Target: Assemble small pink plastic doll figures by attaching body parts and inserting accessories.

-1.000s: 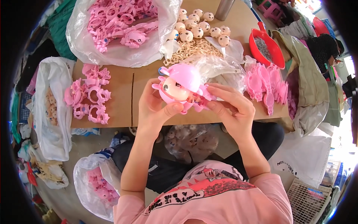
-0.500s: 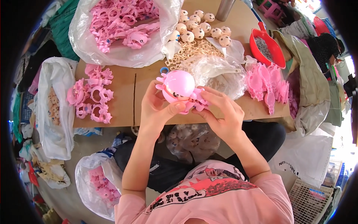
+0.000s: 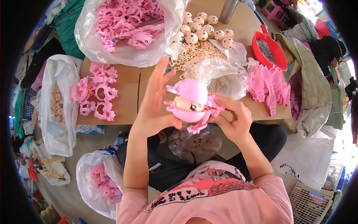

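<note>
My right hand grips a pink plastic doll toy by its small body at the right end. The toy's round pink shell stands parted, and a beige face with a large printed eye shows between its upper and lower halves. My left hand is spread beside the shell, fingers stretched upward, with the thumb close to the lower half; whether it touches cannot be made out. On the board to the left lie several pink plastic frame parts. Long pink parts are piled at the right.
Behind the toy are a clear plastic bag, beige link pieces and beige face balls. A big bag of pink parts stands far left. A red dustpan and metal flask are at far right.
My left hand has let go of the toy and spread its fingers. The shell has come apart, baring the face. The toy has shifted slightly right and nearer to me.
</note>
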`<act>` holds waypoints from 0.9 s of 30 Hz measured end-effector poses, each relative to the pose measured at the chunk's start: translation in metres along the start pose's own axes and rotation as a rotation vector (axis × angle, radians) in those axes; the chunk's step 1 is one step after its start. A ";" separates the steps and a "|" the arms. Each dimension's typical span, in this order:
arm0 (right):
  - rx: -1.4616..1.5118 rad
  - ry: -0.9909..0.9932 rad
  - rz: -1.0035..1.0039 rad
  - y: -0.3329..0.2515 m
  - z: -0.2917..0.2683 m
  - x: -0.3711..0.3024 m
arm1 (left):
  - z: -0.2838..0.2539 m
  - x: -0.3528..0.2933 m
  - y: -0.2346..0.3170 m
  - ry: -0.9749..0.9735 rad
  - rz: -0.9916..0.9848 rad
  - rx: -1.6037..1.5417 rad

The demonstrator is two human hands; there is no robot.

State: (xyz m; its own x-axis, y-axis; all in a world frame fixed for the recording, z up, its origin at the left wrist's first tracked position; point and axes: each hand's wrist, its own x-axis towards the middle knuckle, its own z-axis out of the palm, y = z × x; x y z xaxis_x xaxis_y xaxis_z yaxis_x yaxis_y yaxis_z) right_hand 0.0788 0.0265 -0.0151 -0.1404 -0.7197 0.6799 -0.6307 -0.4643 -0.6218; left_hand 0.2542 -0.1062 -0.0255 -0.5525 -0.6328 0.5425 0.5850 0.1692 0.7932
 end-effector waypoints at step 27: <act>-0.047 -0.030 -0.114 -0.001 -0.005 0.003 | 0.004 -0.001 0.032 -0.153 -0.109 0.356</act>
State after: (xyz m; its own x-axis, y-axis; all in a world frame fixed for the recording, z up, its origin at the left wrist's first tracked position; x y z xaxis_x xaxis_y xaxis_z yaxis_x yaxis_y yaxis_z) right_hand 0.0747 0.0269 -0.0104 -0.0431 -0.6791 0.7328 -0.6764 -0.5200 -0.5217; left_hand 0.2709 -0.0971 0.0001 -0.6974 -0.5464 0.4638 0.2906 0.3759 0.8799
